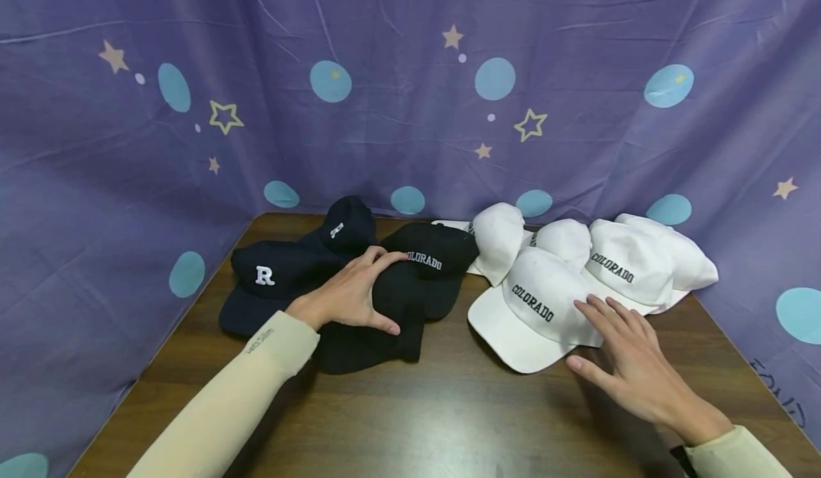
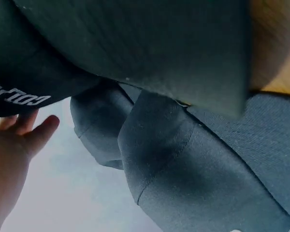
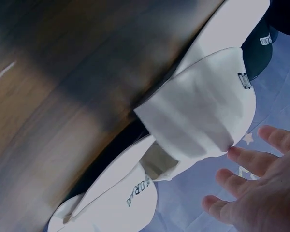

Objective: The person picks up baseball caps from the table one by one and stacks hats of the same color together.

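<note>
Hands (image 1: 349,289) (image 1: 635,367) apart, left by dark caps (image 1: 295,271), right by white caps (image 1: 564,282).

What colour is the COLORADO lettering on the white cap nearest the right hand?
The lettering on that white cap is black, clearest in the head view.

Grip (image 2: 10,162) beside dark lettered cap (image 2: 36,72)

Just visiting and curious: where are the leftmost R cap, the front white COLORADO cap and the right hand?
Leftmost R cap (image 1: 286,273): head view, on its crown.
Front white COLORADO cap (image 1: 541,294): head view, front of its crown.
Right hand (image 1: 638,371): head view, back of hand.
</note>
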`<state>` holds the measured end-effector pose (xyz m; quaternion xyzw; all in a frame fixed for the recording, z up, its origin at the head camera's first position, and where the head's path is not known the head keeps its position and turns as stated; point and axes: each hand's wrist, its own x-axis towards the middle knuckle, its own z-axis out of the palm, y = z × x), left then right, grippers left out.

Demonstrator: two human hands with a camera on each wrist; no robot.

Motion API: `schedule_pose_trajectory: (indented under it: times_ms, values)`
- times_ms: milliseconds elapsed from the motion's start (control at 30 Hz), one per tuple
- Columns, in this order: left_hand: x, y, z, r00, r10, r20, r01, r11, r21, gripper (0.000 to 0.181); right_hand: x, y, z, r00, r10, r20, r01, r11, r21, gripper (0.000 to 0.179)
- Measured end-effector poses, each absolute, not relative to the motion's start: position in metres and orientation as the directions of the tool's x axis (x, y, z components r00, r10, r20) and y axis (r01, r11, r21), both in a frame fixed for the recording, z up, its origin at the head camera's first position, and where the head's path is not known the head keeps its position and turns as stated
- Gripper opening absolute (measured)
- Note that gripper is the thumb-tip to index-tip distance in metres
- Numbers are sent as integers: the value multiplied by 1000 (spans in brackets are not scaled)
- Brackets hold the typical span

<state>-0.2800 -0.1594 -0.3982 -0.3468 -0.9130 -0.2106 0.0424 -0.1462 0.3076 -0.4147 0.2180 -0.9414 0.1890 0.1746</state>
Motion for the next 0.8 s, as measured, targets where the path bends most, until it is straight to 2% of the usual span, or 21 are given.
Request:
schedule_pose_trajectory:
  times_ms: [167, 600, 800]
  values:
    - [-275, -159, -396, -765, 582, 275, 644, 693, 324, 119, -147, 300, -412, -820, -353, 450, -503, 819, -275, 86]
    - [-255, -155, -393, -860, 427, 280, 503, 803, 320, 101, -149, 287, -409, -809, -371, 456, -523, 809, -270, 86]
    - [-244, -155, -389, -895, 339, 291, 429, 835, 346, 99, -149, 281, -408, -805, -372, 462, -528, 804, -274, 87]
